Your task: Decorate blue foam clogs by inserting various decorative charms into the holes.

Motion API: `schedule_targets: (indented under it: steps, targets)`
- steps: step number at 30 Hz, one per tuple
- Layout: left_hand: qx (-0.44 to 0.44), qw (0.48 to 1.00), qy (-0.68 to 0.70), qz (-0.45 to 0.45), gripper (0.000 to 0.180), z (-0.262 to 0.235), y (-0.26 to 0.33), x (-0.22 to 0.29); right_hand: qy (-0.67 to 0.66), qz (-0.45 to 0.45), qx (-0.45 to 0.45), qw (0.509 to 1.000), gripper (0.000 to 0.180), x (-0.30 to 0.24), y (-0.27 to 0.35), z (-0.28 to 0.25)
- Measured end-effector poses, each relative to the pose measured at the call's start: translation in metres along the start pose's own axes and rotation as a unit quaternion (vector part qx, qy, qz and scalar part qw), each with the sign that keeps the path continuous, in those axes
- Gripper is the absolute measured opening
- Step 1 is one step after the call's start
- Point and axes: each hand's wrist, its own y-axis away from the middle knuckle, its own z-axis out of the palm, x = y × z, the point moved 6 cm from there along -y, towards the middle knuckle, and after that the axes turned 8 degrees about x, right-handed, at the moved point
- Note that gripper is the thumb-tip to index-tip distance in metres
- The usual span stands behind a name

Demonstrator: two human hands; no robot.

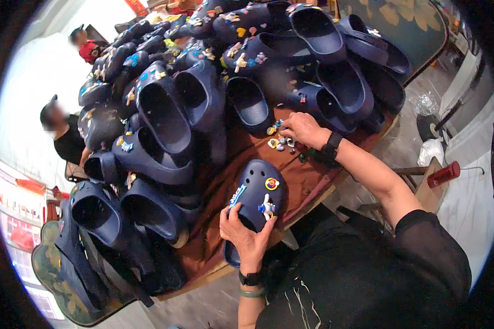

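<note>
My left hand (244, 238) grips a navy clog (255, 189) by its opening, toe pointing away from me at the table's near edge. On the clog's upper are a round red-and-yellow charm (271, 183), a white figure charm (267, 208) and a blue-and-white lettering charm (237, 195). Several holes near the toe are bare. Beyond the clog, my right hand (304, 130) reaches down to a small heap of loose shoe charms (282, 143) on the brown cloth. Its fingertips are pinched together among them; whatever they hold is too small to make out.
Navy clogs (164, 118), many with charms, pile across the brown-covered table (230, 156) to the left and far side. More clogs (343, 85) stand beyond my right hand. Two people (66, 131) are at the far left. A red cylindrical object (443, 174) sits at the right.
</note>
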Motion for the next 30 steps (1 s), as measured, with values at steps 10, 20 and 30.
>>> schedule_targets:
  steps: [10, 20, 30]
  targets:
    - [0.008, 1.000, 0.002, 0.023, 0.089, 0.002, 0.028, -0.010, 0.073, -0.001, -0.090, 0.993, 0.020, -0.005, 0.030, 0.029]
    - [0.034, 0.999, 0.000, 0.031, 0.089, -0.002, 0.024, -0.003, -0.065, -0.135, 0.122, 0.981, 0.013, -0.012, 0.011, 0.016]
    - [0.012, 1.000, 0.016, 0.012, 0.089, -0.009, 0.011, 0.003, -0.019, -0.048, 0.039, 0.998, 0.013, -0.022, 0.000, 0.013]
